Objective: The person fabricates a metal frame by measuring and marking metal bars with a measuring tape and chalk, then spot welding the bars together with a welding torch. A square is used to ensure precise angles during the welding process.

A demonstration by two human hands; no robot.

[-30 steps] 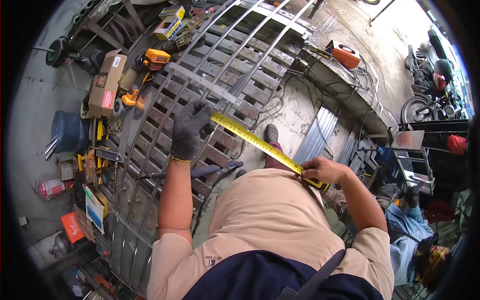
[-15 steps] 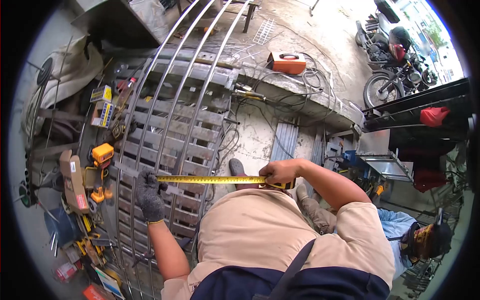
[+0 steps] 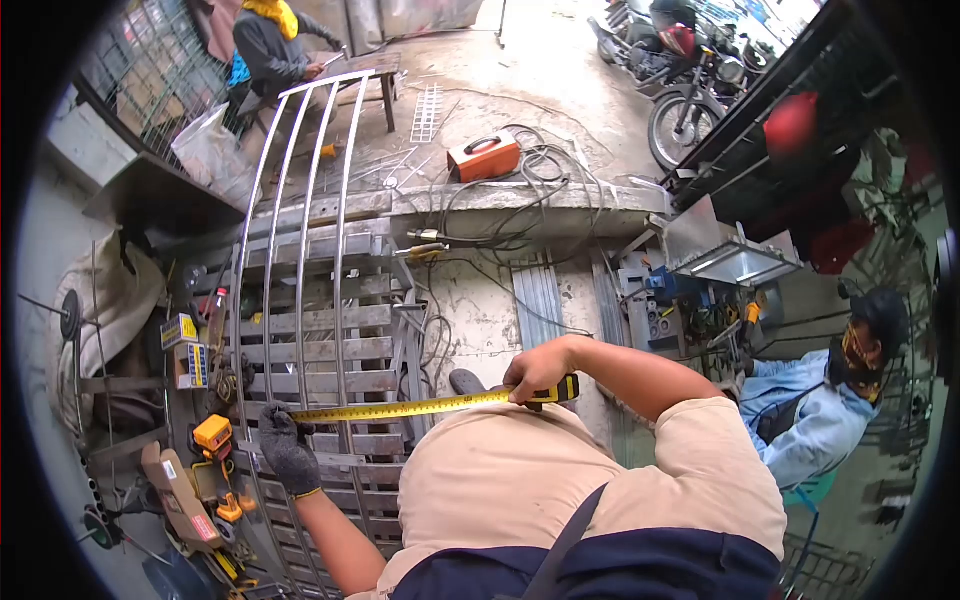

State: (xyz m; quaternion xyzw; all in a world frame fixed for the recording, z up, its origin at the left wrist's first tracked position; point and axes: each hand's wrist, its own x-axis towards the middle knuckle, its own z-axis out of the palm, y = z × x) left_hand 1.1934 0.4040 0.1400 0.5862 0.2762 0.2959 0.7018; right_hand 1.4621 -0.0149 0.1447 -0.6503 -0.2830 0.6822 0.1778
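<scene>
My left hand [image 3: 287, 450], in a dark grey knit glove, is closed around the free end of a yellow tape blade [image 3: 410, 407]. It rests against the shiny tubes of a long metal grille [image 3: 341, 230]. In my bare right hand [image 3: 541, 370], close to my belly, is the black and yellow tape measure case [image 3: 560, 390]. The blade stretches between both hands, across the grille, rising slightly toward the right. Beneath the grille lies a rack of flat metal slats [image 3: 370, 349]. The blade's very tip is hidden by the glove.
An orange welding machine [image 3: 484, 157] with coiled cables stands on the raised floor ahead. To my right sits a person in a blue shirt [image 3: 815, 425]; another person [image 3: 275, 55] works at the far table. A yellow power tool [image 3: 213, 436] and cardboard boxes lie left.
My view has tilted up and turned, bringing the far person and the grille's far end into sight. The tape now slants instead of lying level; both hands keep their hold.
</scene>
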